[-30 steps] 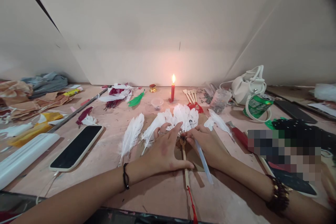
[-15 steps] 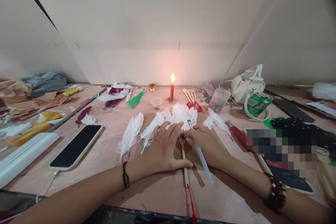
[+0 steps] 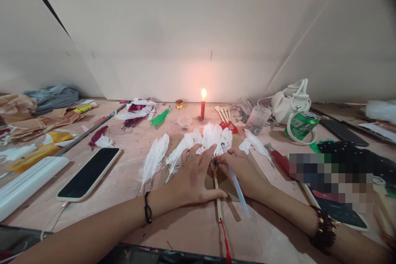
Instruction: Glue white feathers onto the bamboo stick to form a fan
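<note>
White feathers (image 3: 216, 136) lie fanned out on a brown board in front of me, joined to a thin wooden handle (image 3: 218, 198) with a red tassel (image 3: 227, 247). My left hand (image 3: 196, 173) rests over the lower feathers, fingers spread, its thumb across the handle. My right hand (image 3: 241, 169) is closed at the top of the handle, its fingertips at a small dark piece, with a translucent tube-like tool (image 3: 238, 192) held between the fingers. More white feathers lie to the left (image 3: 154, 154) and right (image 3: 258, 144) of the fan.
A lit red candle (image 3: 202, 109) stands beyond the feathers. Phones lie left (image 3: 89, 173) and right (image 3: 340, 210). A plastic cup (image 3: 258, 119), green can (image 3: 301, 126), white bag (image 3: 289, 103), green feather (image 3: 160, 117) and red-handled tool (image 3: 281, 165) lie around.
</note>
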Tool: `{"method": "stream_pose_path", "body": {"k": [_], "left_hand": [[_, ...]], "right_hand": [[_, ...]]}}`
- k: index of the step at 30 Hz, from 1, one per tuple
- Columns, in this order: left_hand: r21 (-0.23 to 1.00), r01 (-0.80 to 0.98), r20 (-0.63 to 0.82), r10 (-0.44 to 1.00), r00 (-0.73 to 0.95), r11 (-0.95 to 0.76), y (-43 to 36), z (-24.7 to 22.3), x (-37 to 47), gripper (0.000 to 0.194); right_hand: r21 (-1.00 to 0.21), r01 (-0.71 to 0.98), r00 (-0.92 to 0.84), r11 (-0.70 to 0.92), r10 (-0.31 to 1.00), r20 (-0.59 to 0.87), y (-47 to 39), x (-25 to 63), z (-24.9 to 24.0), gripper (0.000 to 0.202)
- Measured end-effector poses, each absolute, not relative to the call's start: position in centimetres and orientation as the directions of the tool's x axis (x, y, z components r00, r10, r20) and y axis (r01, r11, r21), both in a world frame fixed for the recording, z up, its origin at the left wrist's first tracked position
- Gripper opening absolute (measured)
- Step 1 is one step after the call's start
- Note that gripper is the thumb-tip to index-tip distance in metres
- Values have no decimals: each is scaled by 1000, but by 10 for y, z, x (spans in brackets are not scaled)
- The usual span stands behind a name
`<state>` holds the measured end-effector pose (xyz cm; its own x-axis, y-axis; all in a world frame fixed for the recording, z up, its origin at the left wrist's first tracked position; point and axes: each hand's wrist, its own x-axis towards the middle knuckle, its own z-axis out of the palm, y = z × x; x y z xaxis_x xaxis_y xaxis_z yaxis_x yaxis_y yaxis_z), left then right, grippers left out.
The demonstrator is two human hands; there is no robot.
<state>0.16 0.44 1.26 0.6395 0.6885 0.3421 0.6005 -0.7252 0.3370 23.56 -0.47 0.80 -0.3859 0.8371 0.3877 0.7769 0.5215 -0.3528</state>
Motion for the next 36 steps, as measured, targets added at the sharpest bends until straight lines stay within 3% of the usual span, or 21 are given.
{"method": "stream_pose_path", "body": {"k": [12, 21, 36], "left_hand": [[348, 604, 332, 696, 636, -717, 5, 10, 1, 137], [342, 612, 357, 701, 617, -713, 3, 12, 2, 137], [307, 623, 337, 694, 636, -720, -2, 18, 5, 128]], "right_hand": [[-286, 801, -409, 527, 828, 383, -5, 237, 8, 27], [-310, 798, -396, 517, 837, 378, -8, 232, 15, 26], [-241, 815, -406, 526, 817, 410, -7, 234, 9, 21]]}}
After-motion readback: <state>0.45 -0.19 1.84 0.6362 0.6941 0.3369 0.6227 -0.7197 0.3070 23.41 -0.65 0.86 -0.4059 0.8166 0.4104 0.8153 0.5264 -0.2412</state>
